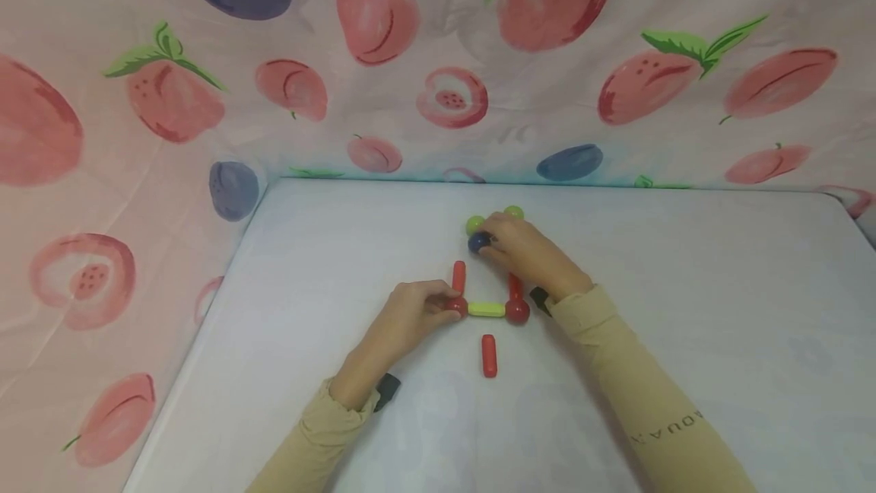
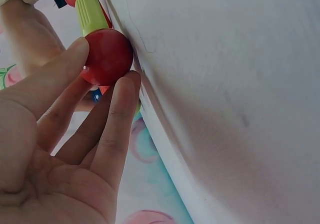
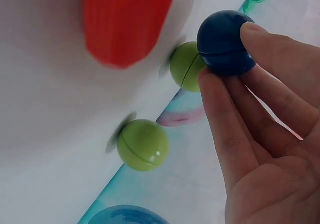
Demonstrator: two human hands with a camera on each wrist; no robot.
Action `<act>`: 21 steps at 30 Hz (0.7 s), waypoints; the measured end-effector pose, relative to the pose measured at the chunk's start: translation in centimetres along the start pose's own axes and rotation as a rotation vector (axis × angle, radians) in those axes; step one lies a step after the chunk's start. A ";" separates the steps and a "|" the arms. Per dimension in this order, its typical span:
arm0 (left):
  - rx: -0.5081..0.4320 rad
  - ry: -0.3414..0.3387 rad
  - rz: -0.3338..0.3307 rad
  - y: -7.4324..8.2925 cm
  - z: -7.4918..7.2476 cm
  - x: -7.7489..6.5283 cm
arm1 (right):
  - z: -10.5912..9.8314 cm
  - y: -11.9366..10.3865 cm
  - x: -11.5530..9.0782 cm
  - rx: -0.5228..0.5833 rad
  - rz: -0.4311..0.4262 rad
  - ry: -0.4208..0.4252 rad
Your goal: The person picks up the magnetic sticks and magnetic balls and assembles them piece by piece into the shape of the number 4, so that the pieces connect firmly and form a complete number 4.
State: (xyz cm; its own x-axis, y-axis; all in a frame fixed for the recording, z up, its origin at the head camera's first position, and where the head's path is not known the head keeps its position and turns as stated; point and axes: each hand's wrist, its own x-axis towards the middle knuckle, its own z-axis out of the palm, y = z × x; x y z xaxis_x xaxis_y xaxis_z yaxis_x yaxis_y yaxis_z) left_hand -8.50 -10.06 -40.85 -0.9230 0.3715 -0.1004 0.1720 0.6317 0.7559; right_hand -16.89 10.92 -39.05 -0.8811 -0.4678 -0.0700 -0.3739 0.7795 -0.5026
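Note:
My left hand (image 1: pixel 414 318) pinches a red ball (image 2: pixel 107 57) between thumb and fingertips, at the left end of a yellow-green rod (image 1: pixel 487 310). A second red ball (image 1: pixel 517 311) sits at that rod's right end. From each red ball a red rod points away toward the back; the left one (image 1: pixel 459 278) shows plainly, the right one (image 1: pixel 515 287) is partly covered by my right hand (image 1: pixel 530 253). That hand pinches a dark blue ball (image 3: pixel 226 42) between thumb and fingers, near the far ends of the red rods.
Two green balls, one on the left (image 1: pixel 475 225) and one on the right (image 1: pixel 513 213), rest on the white table (image 1: pixel 328 249) just beyond my right hand. Nearer to me lies a loose red rod (image 1: pixel 489 356). A fruit-printed cloth (image 1: pixel 383 97) hangs behind the table.

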 end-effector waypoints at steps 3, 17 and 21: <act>0.008 0.002 0.001 0.0 0.0 0.0 | 0.1 -0.2 0.2 0.003 -0.021 -0.001; 0.009 0.008 0.020 0.0 0.1 0.0 | 0.5 -0.8 0.4 -0.031 -0.118 0.015; 0.011 0.008 0.029 0.0 0.1 0.0 | 0.6 -1.0 0.4 -0.030 -0.157 0.019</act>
State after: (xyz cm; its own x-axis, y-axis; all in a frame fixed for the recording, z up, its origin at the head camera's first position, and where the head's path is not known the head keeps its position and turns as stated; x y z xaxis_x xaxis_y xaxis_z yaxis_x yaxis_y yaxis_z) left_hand -8.47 -10.04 -40.93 -0.9205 0.3839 -0.0732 0.2024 0.6284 0.7511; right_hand -16.68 9.73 -39.07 -0.8161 -0.5774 0.0236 -0.5158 0.7094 -0.4804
